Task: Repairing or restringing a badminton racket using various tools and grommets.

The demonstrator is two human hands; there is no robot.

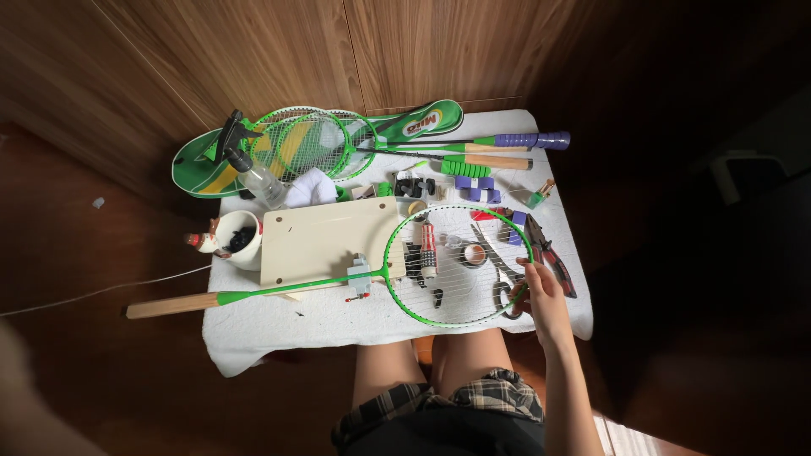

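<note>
A green badminton racket [279,290] lies across the white-covered table [338,325], its wooden handle sticking out to the left and its shaft held in a small clamp [358,277] on a pale wooden board [325,241]. My right hand [534,291] grips the right rim of the racket's head, next to scissors [505,279]. Under the strings lie small tools and a tape roll [475,254]. My left hand is out of sight.
At the back lie a green racket bag [203,165], more green rackets [312,143] with purple and wooden grips, and a spray bottle [253,173]. A white mug [238,241] stands left of the board. Red-handled pliers [549,253] rest at the right edge. My knees are under the table's front.
</note>
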